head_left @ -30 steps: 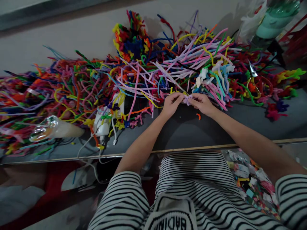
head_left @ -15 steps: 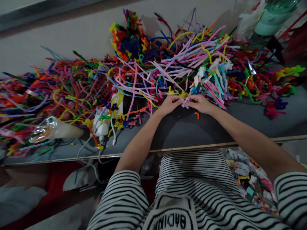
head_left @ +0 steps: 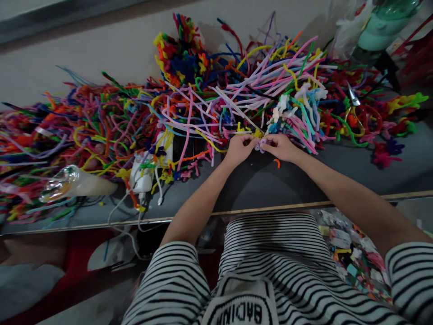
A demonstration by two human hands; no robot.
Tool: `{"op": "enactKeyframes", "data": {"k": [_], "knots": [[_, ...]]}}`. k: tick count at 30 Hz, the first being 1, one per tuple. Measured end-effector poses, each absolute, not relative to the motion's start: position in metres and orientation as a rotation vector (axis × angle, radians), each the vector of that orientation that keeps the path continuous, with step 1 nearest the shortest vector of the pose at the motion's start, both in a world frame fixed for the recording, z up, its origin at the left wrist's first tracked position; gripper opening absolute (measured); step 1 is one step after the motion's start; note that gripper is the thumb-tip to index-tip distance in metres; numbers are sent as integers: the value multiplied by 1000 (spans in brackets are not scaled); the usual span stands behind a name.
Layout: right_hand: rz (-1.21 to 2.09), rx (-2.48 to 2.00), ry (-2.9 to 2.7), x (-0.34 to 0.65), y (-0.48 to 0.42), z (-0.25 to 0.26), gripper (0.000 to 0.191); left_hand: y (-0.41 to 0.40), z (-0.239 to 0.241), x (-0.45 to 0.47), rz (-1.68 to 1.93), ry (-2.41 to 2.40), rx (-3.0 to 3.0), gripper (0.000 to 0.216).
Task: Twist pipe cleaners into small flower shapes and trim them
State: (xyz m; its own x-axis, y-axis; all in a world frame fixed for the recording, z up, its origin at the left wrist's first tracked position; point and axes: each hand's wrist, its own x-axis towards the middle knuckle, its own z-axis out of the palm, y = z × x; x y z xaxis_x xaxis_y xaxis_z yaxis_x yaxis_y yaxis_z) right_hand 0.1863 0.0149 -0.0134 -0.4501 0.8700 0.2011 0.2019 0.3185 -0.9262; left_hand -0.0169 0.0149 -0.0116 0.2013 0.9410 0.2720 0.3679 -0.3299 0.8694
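Observation:
Between my two hands is a small lilac pipe-cleaner flower (head_left: 261, 145) with looped petals. My left hand (head_left: 241, 148) pinches its left side between thumb and forefinger. On the other side, the fingertips of my right hand (head_left: 281, 146) are closed on it too. Both hands hover low at the front of a long heap of coloured pipe cleaners (head_left: 250, 97). Just beyond my fingers lie yellow pipe-cleaner pieces (head_left: 257, 133) and a bunch of white and blue ones (head_left: 284, 110). A short orange piece (head_left: 278, 163) rests on the grey table (head_left: 257, 185) below my right hand.
Gold-handled scissors (head_left: 354, 108) lie on the heap at right. To the left are a white power adapter (head_left: 142, 178) with cables and a clear-ended bottle-like container (head_left: 79, 182). A green and white container (head_left: 384, 29) stands at the back right. Scraps (head_left: 355, 253) cover the floor below.
The lilac flower has turned slightly between my fingers, and my fingertips have shifted a little on it. Everything else stays as it was.

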Motion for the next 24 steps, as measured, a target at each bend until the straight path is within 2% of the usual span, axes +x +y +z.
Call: {"op": "enactKeyframes", "data": {"k": [3,9,14,19,24], "knots": [[1202,-965,-1723,183,14,-10,57,12,-12,-14,1217,1229,1789,31],[1286,-943,-1643,181,10,-5,64,6,-9,-7,1224,1191,1729,35],[1459,-865,-1581,184,11,-7,63,13,-12,-5,1307,1084,1551,43],[1387,-901,-1553,183,15,-12,61,16,-14,-5,1259,1014,1523,48],[1448,-879,-1532,185,14,-11,61,17,-14,-5,1238,913,1434,53]]}}
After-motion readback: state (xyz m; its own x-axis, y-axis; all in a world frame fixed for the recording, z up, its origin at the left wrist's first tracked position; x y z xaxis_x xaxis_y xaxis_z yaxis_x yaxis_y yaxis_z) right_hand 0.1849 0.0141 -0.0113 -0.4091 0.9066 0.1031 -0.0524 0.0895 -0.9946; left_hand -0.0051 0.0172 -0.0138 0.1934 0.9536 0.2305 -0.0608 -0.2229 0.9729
